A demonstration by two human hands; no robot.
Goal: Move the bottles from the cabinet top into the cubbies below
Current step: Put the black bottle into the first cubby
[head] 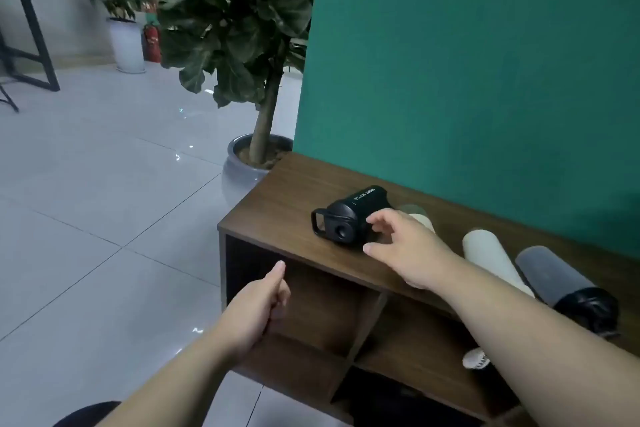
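A black sport bottle (349,215) lies on its side on the dark wood cabinet top (277,204), cap and loop toward the left. My right hand (405,250) hovers at its cap end with fingers spread, fingertips touching or nearly touching it. Behind the hand a pale bottle (417,215) is partly hidden. A cream bottle (491,260) and a grey bottle with a black cap (561,284) lie on the top further right. My left hand (259,305) is loosely curled, thumb up, in front of the upper left cubby (322,308). A cream object (476,359) shows in the cubby to the right.
A green wall (485,62) rises right behind the cabinet. A potted fiddle-leaf plant in a grey pot (239,173) stands at the cabinet's left end. White tiled floor (104,201) stretches left; a red fire extinguisher (152,43) and a white pot (126,45) stand far back.
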